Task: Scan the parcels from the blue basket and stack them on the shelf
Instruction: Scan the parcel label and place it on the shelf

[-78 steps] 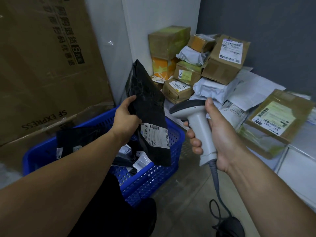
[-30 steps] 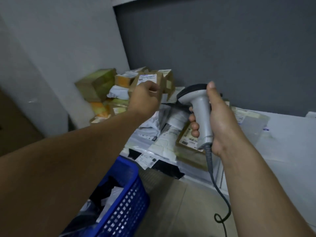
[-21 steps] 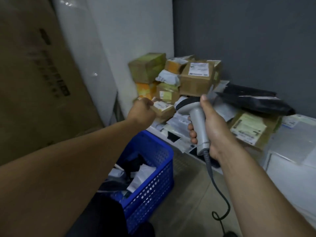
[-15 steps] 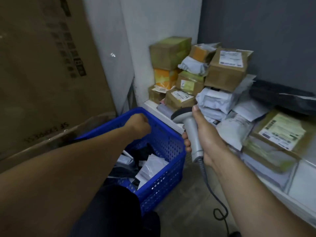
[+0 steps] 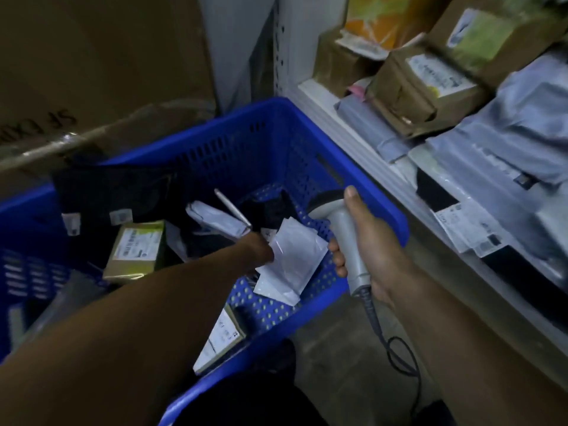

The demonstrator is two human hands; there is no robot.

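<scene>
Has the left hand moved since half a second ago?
Yes. The left hand was near the far rim of the blue basket; now it is down inside, against a white parcel.

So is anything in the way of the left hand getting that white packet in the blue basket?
Nothing visible is. The left hand is at the edge of the white packet, which lies on top in the blue basket. The right hand holds the scanner beside it, not between.
</scene>
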